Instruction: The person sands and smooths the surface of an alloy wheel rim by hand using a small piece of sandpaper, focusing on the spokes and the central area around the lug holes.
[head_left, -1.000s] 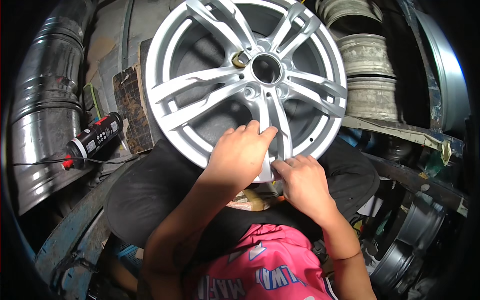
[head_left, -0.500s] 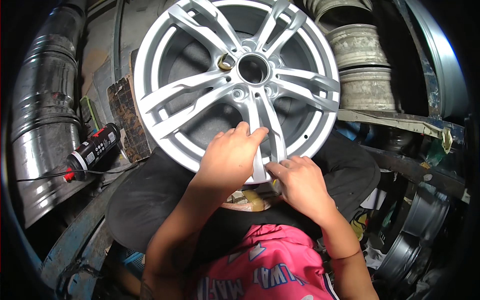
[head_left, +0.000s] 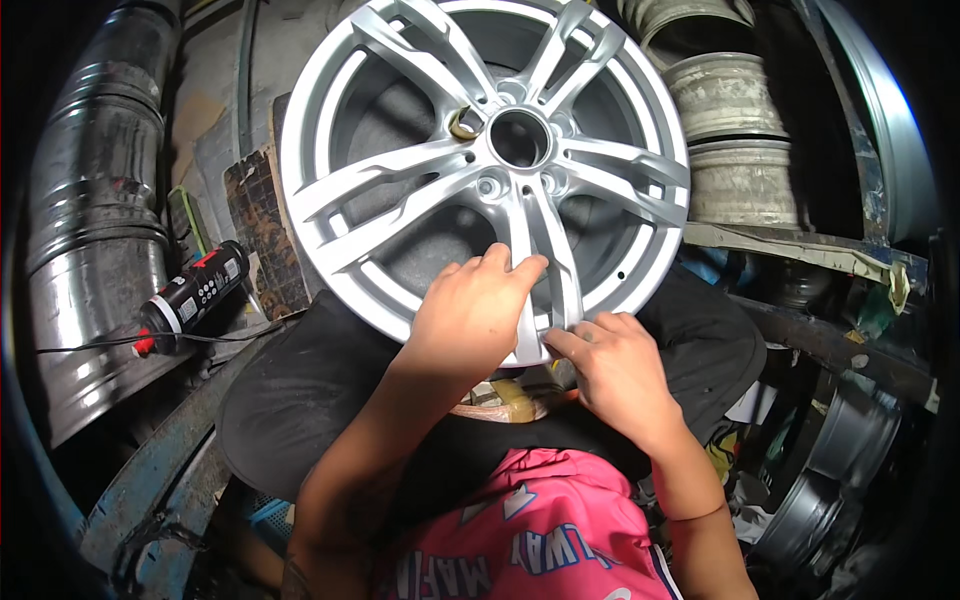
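Low on the silver wheel (head_left: pixel 395 168): left hand (head_left: pixel 470 310) curled, right hand (head_left: pixel 618 370) bunched, grips unclear; lopsided pressing could tip it.

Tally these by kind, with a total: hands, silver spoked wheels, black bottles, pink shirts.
Hands: 2 (left hand, right hand)
Silver spoked wheel: 1
Black bottle: 1
Pink shirt: 1
Total: 5
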